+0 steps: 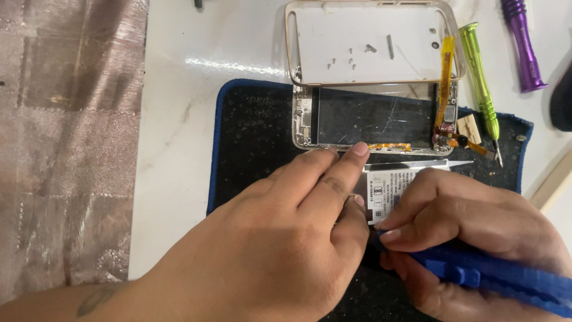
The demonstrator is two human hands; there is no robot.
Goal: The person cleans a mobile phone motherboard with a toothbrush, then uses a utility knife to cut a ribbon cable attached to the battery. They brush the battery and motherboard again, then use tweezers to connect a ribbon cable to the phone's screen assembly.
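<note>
The left hand lies flat and open on the black work mat, its index and middle fingers stretched out so the tips press just below the lower edge of the opened phone body; it grips nothing. The right hand is closed around a blue plastic pry tool, whose handle runs off toward the lower right, and its fingers rest on a flat battery with a white label. That battery lies on the mat just below the phone body, between the two hands, and a pair of metal tweezers lies along its upper edge.

Above the phone body, the detached back cover sits face-up on the pale surface with a few tiny screws loose inside it. A green screwdriver lies to the right of the phone body, and a purple one farther right.

To do this well, I judge the flat hand should keep things steady while the pry tool works at a shallow angle with gentle, even pressure; bending or piercing a battery is the main risk, and the orange flex cable on the phone body's right side tears easily
</note>
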